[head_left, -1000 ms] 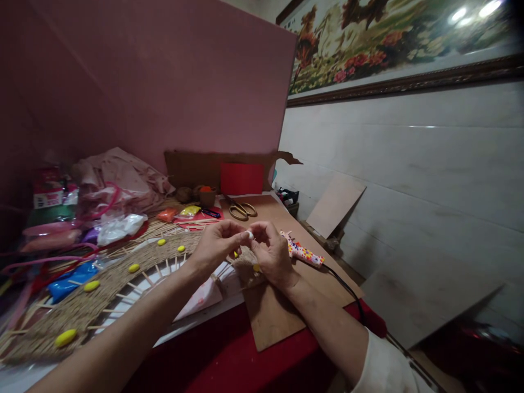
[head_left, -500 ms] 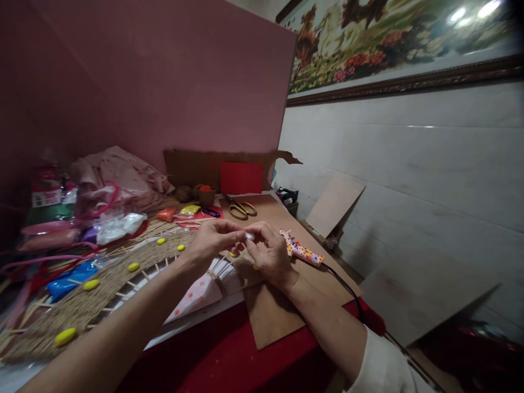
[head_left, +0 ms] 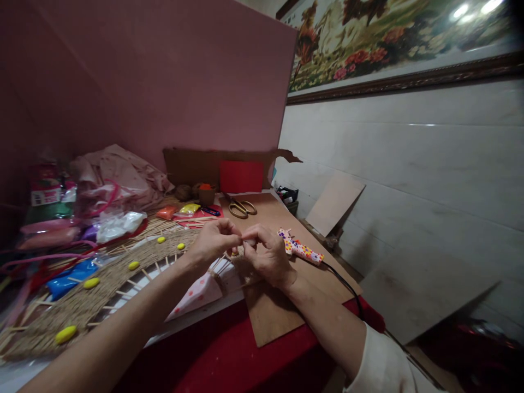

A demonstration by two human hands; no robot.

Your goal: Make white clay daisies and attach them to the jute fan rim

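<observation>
My left hand (head_left: 215,240) and my right hand (head_left: 268,256) meet fingertip to fingertip above the work, both closed in a pinch. Between them is a small white lump of what looks like modelling clay (head_left: 249,242), now mostly covered by the fingers. Below and to the left curves a band wound with jute twine (head_left: 112,273) over thin wooden sticks, dotted with yellow ovals (head_left: 91,284). Under my wrists lies a white piece with pink dots (head_left: 198,295). A flower-patterned glue gun (head_left: 303,252) rests just right of my right hand.
Gold-handled scissors (head_left: 242,209) lie on the brown board (head_left: 278,213) beyond my hands. Orange and yellow packets (head_left: 189,209), a dark blue cutter (head_left: 210,211) and a small pot (head_left: 207,195) are nearby. Bags, including a blue packet (head_left: 73,277), crowd the left. The glue gun's black cord (head_left: 346,286) crosses the right edge.
The fingers have closed further over the white lump, which showed plainly before and is now mostly hidden. My left fingertips have shifted slightly left; the surroundings look the same.
</observation>
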